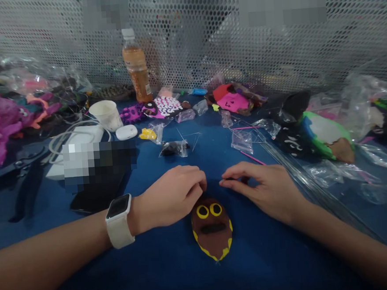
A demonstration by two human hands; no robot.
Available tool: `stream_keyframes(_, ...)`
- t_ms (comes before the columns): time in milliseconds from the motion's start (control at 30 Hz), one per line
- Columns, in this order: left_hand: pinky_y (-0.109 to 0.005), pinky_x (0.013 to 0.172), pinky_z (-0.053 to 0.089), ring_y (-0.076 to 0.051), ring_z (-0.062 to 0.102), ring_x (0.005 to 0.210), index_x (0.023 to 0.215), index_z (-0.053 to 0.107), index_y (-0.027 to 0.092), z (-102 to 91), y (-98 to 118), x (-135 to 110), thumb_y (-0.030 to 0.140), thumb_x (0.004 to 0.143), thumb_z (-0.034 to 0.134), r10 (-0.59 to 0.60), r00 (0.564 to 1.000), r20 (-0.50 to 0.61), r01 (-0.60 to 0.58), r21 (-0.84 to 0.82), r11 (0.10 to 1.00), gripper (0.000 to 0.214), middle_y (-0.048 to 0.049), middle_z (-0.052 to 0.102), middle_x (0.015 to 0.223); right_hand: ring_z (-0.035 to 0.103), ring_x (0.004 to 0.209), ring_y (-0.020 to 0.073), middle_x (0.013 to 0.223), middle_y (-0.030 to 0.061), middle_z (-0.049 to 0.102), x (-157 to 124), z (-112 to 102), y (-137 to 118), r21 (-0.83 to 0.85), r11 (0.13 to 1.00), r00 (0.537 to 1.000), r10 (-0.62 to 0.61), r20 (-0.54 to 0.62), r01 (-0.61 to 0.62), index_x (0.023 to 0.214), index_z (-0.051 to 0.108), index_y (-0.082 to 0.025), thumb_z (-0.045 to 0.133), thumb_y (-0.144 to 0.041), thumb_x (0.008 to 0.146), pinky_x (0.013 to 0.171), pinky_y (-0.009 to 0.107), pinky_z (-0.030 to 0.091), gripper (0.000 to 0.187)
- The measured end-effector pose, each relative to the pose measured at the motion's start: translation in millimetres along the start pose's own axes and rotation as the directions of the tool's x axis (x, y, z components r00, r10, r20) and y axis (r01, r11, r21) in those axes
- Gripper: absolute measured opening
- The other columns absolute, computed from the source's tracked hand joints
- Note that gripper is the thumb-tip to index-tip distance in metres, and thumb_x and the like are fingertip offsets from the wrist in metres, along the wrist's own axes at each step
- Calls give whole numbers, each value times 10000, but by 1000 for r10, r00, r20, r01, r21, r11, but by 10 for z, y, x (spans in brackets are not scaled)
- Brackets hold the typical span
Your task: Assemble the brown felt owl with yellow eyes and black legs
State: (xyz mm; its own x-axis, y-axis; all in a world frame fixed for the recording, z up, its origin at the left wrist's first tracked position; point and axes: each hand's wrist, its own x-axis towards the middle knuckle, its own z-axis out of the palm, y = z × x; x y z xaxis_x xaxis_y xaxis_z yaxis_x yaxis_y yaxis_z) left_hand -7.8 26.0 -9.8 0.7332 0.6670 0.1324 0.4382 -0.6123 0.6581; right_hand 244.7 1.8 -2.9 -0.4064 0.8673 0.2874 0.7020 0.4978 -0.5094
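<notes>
Farthest left on the blue table (162, 262), a pinkish-purple figure (3, 123) lies at 10 o'clock from the brown face (216, 242), the hub for every direction here. A dark-handled tool (27, 187) lies between 9 and 10. At 10 are a white box (91, 135) with a cable looped about it and, just beside it, a dark flat slab (95, 194), partly pixelated. A white cup (105, 116) and a small white case (126, 132) sit near each other at 11; a bottle (138, 78) of amber drink stands between 11 and 12.

The left hand (175, 195), a watch (118, 210) at its wrist, lies between 10 and 11, right by the face's upper edge. Its fingers curl inward; whether they grip anything or touch the face, I cannot tell.

The brown face lies flat, yellow-ringed eyes toward 12, yellow edging toward 6. The right hand (265, 186) is at 2, apart from the face, thumb and forefinger tips nearly meeting; whether they pinch something, I cannot tell. Farther out at 2 lies a green-and-white piece (327, 131).
</notes>
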Motion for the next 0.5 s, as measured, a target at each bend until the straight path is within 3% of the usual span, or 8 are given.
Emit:
stream_keyframes(133,-333,798,450,-169,588,860,918,626,170,15,-11,-7,79,988,419,-3,1000,13,3,29,1000,237,-19,657,928,691,560,116,744,-48,780,-79,23,54,1,997,992,-80,-97,81,862,725,-262,718,-409,977,534,242,513,187)
stream_keyframes(200,-345,821,453,-178,593,893,958,630,168,25,-17,-19,80,991,413,-3,1000,17,3,49,999,236,-26,668,966,704,596,117,777,-31,781,-104,16,51,10,989,984,-145,-100,147,887,733,-254,711,-380,988,564,234,531,162)
stream_keyframes(300,-368,839,452,-191,592,914,1037,632,170,34,-21,-36,85,1009,387,2,1000,30,-4,80,997,261,-34,674,1008,742,708,120,879,-1,792,-134,10,46,23,978,976,-206,-70,208,1001,760,-241,697,-277,1001,642,209,568,73)
stream_keyframes(500,-398,836,426,-205,556,891,994,616,173,27,-15,-25,74,1008,366,-38,999,18,36,114,993,269,-36,666,971,790,790,130,996,8,822,-182,25,47,67,980,982,-186,-18,187,1249,730,-281,575,-174,1049,673,203,616,274)
